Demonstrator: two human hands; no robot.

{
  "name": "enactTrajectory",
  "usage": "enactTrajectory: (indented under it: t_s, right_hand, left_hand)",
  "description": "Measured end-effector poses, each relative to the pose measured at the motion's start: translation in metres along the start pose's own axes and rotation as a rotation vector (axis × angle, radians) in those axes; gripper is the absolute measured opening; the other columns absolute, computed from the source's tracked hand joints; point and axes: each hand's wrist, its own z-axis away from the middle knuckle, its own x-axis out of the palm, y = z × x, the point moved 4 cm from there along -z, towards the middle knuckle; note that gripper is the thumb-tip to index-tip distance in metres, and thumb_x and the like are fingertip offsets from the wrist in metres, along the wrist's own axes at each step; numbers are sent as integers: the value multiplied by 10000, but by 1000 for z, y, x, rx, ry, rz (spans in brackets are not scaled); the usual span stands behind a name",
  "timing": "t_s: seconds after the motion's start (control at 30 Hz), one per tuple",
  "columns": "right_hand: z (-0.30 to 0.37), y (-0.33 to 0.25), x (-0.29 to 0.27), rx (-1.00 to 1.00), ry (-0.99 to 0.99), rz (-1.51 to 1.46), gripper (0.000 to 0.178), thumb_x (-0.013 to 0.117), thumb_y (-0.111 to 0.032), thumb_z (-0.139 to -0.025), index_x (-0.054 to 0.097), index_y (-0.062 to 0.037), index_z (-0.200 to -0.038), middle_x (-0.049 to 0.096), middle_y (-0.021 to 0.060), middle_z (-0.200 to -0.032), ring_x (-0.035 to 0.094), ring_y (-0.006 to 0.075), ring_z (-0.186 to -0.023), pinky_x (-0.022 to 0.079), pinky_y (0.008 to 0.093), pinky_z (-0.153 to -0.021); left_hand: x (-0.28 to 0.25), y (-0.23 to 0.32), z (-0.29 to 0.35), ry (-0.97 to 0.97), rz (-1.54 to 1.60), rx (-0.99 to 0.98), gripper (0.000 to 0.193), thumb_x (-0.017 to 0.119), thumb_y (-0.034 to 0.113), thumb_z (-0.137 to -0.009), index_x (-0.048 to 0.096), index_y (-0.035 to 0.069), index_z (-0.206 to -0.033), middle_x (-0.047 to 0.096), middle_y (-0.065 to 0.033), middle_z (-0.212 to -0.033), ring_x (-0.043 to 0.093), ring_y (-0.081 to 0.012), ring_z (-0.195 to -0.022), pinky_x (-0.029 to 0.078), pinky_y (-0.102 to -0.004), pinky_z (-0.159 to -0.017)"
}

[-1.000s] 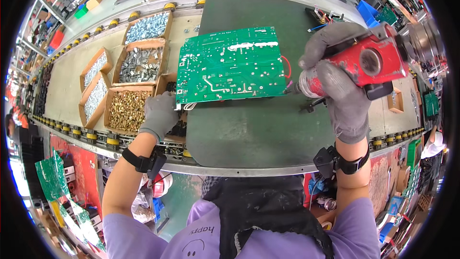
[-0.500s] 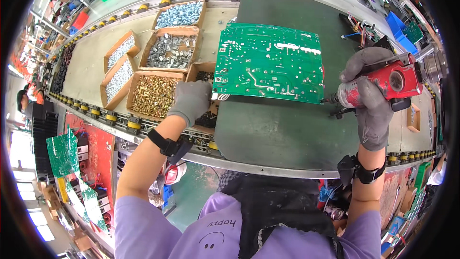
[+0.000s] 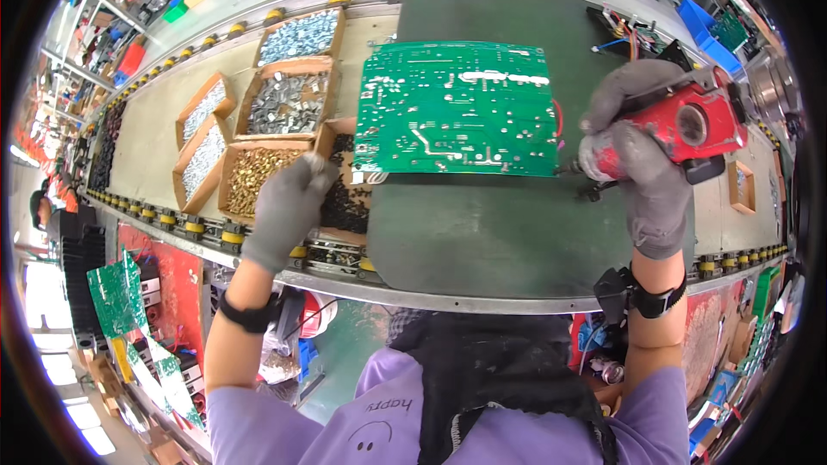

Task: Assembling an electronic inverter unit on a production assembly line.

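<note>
My left hand (image 3: 289, 208), in a grey glove, hovers over the near edge of a cardboard box of brass-coloured screws (image 3: 250, 170). Its fingertips are pressed together; whatever they may pinch is too small to make out. Just right of it is a box of small black parts (image 3: 349, 198). A green circuit board (image 3: 457, 108) lies solder side up in front of me. My gloved right hand (image 3: 656, 198) is wrapped round a red power screwdriver (image 3: 699, 120). The tool lies sideways, its tip by the board's near right corner.
A dark green mat (image 3: 482, 241) lies under the board on the roller-edged bench. Further boxes hold blue-silver screws (image 3: 300, 36), grey metal clips (image 3: 289, 99) and small silver parts (image 3: 202, 155). A wired assembly (image 3: 633, 39) and blue bins (image 3: 706, 34) are at the far right.
My left hand has moved left and nearer me, off the box of black parts and the board's left edge. The right hand still grips the screwdriver by the board; the view has shifted slightly.
</note>
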Motion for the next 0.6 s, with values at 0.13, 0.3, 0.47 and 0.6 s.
enactTrajectory:
  t_s: [0.13,0.3,0.47,0.6]
  right_hand:
    - [-3,3,2,16,-37,-47,421,748,-173,-812,599,-18,-1175,658,111,-910,646,182,-791,550,316,-677]
    - [-1,-3,6,-94,-111,-21,444,757,-184,-801,593,-30,-1184,658,109,-912,645,190,-804,552,330,-689]
    - [3,-4,7,-50,-79,-5,459,762,-183,-797,587,-42,-1197,656,105,-945,642,184,-817,552,329,-701]
    - [5,-2,8,-68,-1,26,457,766,-189,-808,586,-41,-1200,655,103,-961,641,178,-826,552,324,-711]
  left_hand:
    - [3,44,45,-336,714,-154,120,619,65,-994,717,10,-1037,646,2,-852,595,-85,-828,509,-268,-736]
    - [47,123,53,-529,963,38,251,590,213,-1057,689,-1,-1141,669,-20,-1010,589,-80,-838,505,-246,-758]
    - [115,150,46,-774,1459,-241,341,529,286,-1093,622,-14,-1225,659,-55,-1049,604,-110,-879,508,-260,-751]
    - [145,154,37,-837,1709,-275,335,521,219,-1091,574,-19,-1321,640,-78,-1154,609,-133,-984,522,-286,-814]
